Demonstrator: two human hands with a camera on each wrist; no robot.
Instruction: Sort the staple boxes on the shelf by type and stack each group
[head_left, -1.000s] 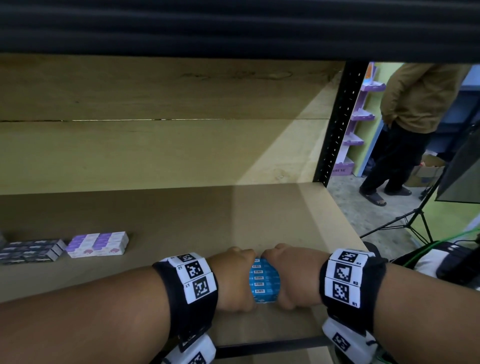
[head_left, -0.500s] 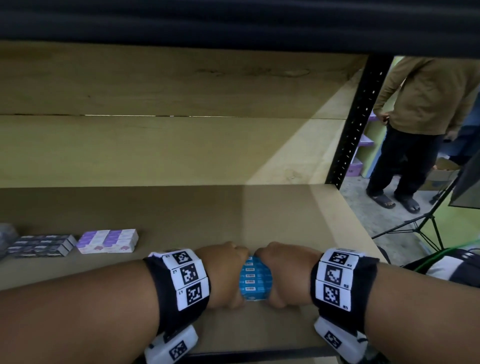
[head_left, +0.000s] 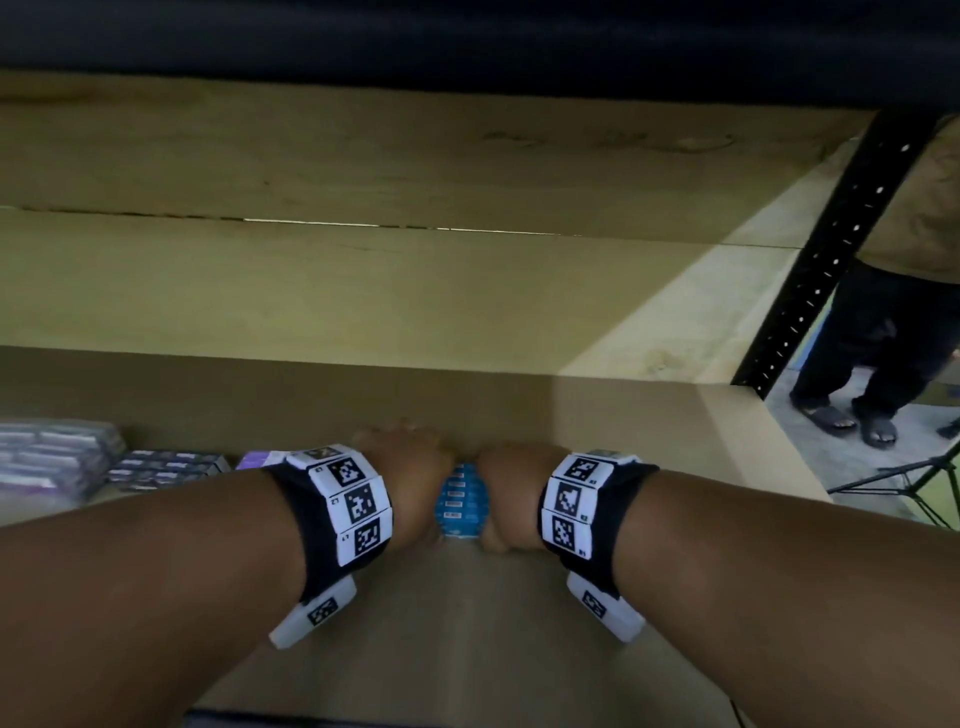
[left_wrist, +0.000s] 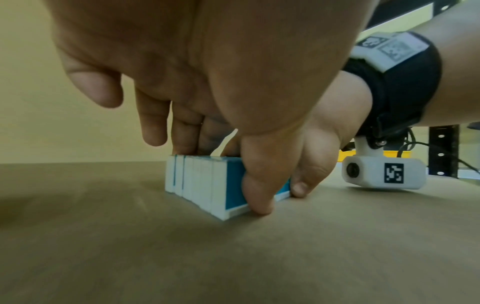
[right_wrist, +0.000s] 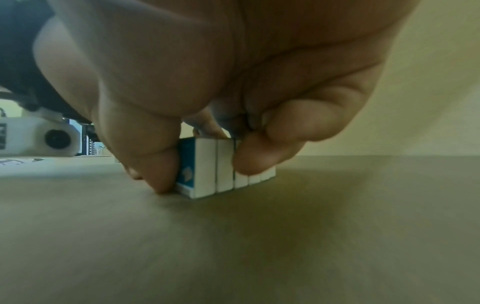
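A row of several blue-and-white staple boxes (head_left: 461, 501) stands on edge on the brown shelf board (head_left: 467, 634), squeezed between both hands. My left hand (head_left: 410, 478) grips the row's left side, thumb on the near end face and fingers over the top, as the left wrist view shows on the blue boxes (left_wrist: 207, 181). My right hand (head_left: 511, 493) grips the right side the same way around the blue boxes (right_wrist: 207, 166). Dark purple staple boxes (head_left: 161, 467) and a white-purple box (head_left: 262, 460) lie to the left, partly behind my left wrist.
A blurred pile of boxes (head_left: 52, 457) sits at the far left edge. A black perforated post (head_left: 826, 249) marks the shelf's right end. Beyond it stands a person (head_left: 883, 338) in dark trousers, with a tripod leg (head_left: 904, 483) on the floor.
Both hands still hold the blue row on the board. The view has shifted left and blurred, bringing the left-hand pile into sight; the purple boxes now sit partly behind my left wrist.
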